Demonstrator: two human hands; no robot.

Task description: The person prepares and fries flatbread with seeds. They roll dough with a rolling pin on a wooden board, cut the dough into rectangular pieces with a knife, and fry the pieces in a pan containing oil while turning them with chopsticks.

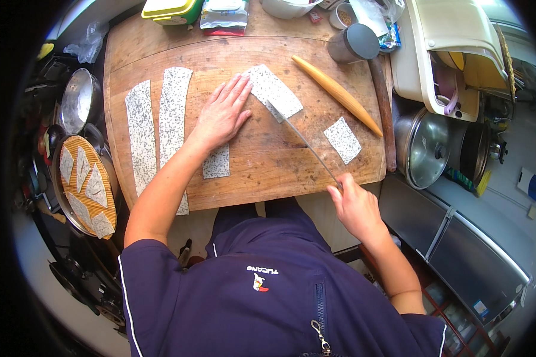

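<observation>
My right hand (357, 205) grips the handle of a long-bladed knife (310, 147) near the board's front edge. The blade's far end lies over a seeded dough piece (274, 89). My left hand (223, 111) rests flat, palm down, with its fingertips at that piece's left end. Two long dough strips speckled with dark seeds (142, 134) (174, 111) lie at the left of the wooden board (268, 165). A shorter strip (216, 163) sits partly hidden under my left hand and forearm. One small cut piece (343, 140) lies apart on the right.
A tapered rolling pin (339, 96) and a darker wooden rod (383, 116) lie at the right. Behind stand a dark-lidded jar (353, 43), a green tub (172, 11) and packets. Left of the board, several dough pieces lie on a round ribbed mat (78, 192) over a pot, near a metal bowl (78, 100).
</observation>
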